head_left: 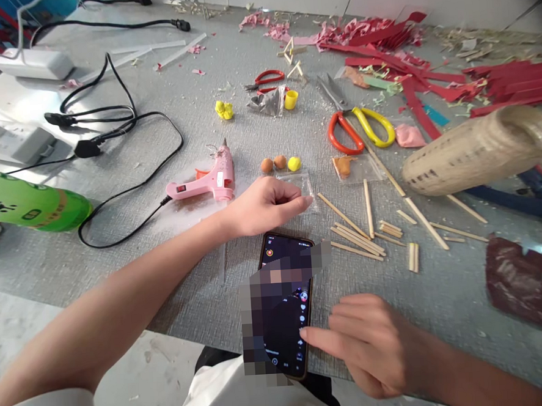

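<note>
A phone (286,343) with a lit dark screen lies on the grey table near its front edge, part of it blurred out by blocks. The index finger of my right hand (371,344) is stretched out and meets the screen's right edge; its other fingers are folded. Beyond the phone, my left hand (266,206) rests with curled fingers and the thumb pointing right, beside a small clear plastic bag (304,185). Whatever those fingers may hold is hidden. Just past it sit two brown clay balls (273,163) and a yellow clay ball (294,163).
To the left are a pink glue gun (205,181), its black cord and a green bottle (32,202). Several wooden sticks (356,237) lie right of the phone. Farther back are scissors (355,121), red paper strips (381,55) and a beige bottle-shaped object (474,151).
</note>
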`<state>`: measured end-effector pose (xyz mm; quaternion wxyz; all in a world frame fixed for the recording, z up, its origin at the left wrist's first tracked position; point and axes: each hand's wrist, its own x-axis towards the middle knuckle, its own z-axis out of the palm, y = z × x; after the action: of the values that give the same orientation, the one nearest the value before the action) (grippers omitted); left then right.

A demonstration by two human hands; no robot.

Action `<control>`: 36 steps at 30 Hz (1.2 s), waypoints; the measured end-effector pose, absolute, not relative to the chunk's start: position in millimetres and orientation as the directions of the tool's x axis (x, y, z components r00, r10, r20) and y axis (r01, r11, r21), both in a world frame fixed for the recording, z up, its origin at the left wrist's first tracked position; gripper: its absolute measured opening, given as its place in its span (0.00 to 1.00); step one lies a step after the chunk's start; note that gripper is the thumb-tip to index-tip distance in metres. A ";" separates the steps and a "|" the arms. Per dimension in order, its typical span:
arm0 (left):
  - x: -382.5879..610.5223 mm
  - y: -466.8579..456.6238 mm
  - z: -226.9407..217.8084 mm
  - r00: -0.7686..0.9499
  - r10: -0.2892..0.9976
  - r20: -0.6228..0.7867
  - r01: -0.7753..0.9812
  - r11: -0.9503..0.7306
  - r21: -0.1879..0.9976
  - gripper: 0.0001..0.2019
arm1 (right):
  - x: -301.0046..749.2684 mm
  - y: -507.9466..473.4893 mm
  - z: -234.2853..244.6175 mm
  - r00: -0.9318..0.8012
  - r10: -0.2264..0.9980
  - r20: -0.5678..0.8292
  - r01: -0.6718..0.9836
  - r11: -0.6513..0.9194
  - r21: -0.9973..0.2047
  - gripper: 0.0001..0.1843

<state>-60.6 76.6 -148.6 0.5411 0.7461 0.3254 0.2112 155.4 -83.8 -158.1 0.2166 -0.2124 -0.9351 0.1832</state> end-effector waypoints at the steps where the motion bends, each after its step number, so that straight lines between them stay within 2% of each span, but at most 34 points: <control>1: -60.7 76.6 -148.7 0.698 0.715 -0.034 0.257 -0.205 0.944 0.24 | 155.4 -83.6 -157.9 -0.817 0.475 0.327 0.316 0.843 -0.435 0.24; 36: -60.4 76.7 -149.6 0.701 0.713 -0.017 0.252 -0.225 0.941 0.24 | 155.1 -83.0 -156.6 -0.813 0.481 0.329 0.319 0.840 -0.439 0.24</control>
<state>-60.4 76.7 -149.6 0.5336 0.7522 0.3206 0.2160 155.1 -83.0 -156.6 0.2188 -0.2141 -0.9339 0.1849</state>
